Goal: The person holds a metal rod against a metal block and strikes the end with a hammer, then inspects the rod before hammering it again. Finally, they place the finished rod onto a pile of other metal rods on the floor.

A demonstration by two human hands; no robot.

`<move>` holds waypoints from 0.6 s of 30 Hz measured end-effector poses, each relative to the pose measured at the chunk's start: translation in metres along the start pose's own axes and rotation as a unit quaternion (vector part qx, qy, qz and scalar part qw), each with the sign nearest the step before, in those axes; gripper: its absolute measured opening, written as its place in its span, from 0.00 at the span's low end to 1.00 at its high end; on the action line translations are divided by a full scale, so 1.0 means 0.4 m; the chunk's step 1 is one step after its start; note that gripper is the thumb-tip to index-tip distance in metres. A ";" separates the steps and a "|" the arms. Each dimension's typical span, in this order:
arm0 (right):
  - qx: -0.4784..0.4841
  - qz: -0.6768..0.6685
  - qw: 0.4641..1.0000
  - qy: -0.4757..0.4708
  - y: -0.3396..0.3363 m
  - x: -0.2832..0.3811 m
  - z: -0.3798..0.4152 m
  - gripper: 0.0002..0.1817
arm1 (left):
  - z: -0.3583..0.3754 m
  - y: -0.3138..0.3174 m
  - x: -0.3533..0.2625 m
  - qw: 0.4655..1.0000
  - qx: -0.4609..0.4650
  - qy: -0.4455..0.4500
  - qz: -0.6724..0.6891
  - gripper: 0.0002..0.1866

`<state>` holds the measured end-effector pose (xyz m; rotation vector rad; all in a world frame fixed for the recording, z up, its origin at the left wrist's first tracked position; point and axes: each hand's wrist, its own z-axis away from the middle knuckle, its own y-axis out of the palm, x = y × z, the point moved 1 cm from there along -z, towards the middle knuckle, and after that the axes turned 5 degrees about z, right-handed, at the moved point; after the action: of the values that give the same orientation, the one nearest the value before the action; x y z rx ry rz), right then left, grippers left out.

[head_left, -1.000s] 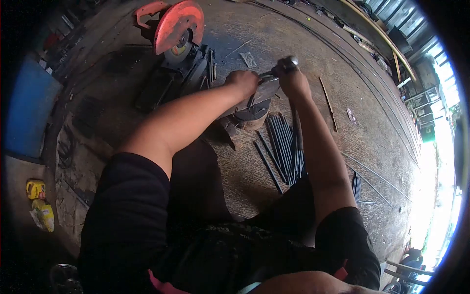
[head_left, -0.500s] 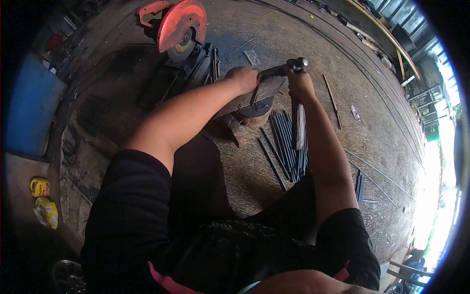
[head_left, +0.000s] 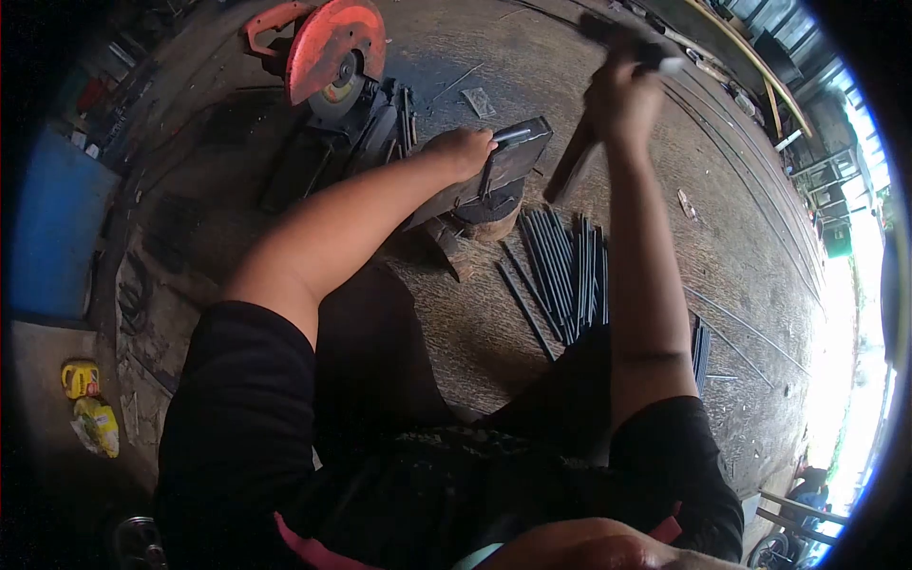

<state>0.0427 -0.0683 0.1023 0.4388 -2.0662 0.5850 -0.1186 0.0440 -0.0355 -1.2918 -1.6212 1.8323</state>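
Note:
My left hand [head_left: 461, 154] is closed round a short metal rod [head_left: 514, 137], whose end lies on the top of a dark steel block [head_left: 522, 163]. Below the block is a round wooden stump [head_left: 499, 228]. Up and to the right of it, my right hand [head_left: 624, 106] grips a hammer [head_left: 573, 163] near its head, raised clear of the block and blurred by motion. The wooden handle slants down toward the lower left. Several dark metal rods [head_left: 549, 271] lie on the ground below the stump, partly hidden by my right arm and leg.
An orange cut-off saw [head_left: 332, 57] stands at the upper left, its disc exposed. Long thin bars [head_left: 750, 190] run along the ground at the right. A blue panel [head_left: 62, 223] and a yellow container [head_left: 81, 378] are on the left.
My right hand has lifted the hammer up and to the right, off the block. My left hand stays closed on the rod. The view has shifted slightly.

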 end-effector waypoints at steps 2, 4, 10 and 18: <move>0.057 0.382 0.917 -0.096 0.090 -0.265 0.032 0.31 | 0.000 0.023 0.008 1.000 0.011 -0.004 -0.009 0.18; 0.117 0.264 0.957 0.039 0.096 -0.271 0.109 0.26 | -0.011 0.033 0.029 0.999 -0.042 -0.006 0.008 0.18; 0.113 0.189 0.974 0.062 0.039 -0.095 0.013 0.26 | 0.001 0.014 0.003 0.998 -0.031 0.013 -0.048 0.16; 0.050 0.089 0.992 0.078 -0.023 0.019 0.012 0.22 | 0.008 0.003 -0.017 0.996 -0.052 0.037 -0.059 0.13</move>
<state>0.0404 -0.0792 0.1088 0.2577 -1.9445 0.8072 -0.1173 0.0366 -0.0344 -1.2621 -1.7335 1.6324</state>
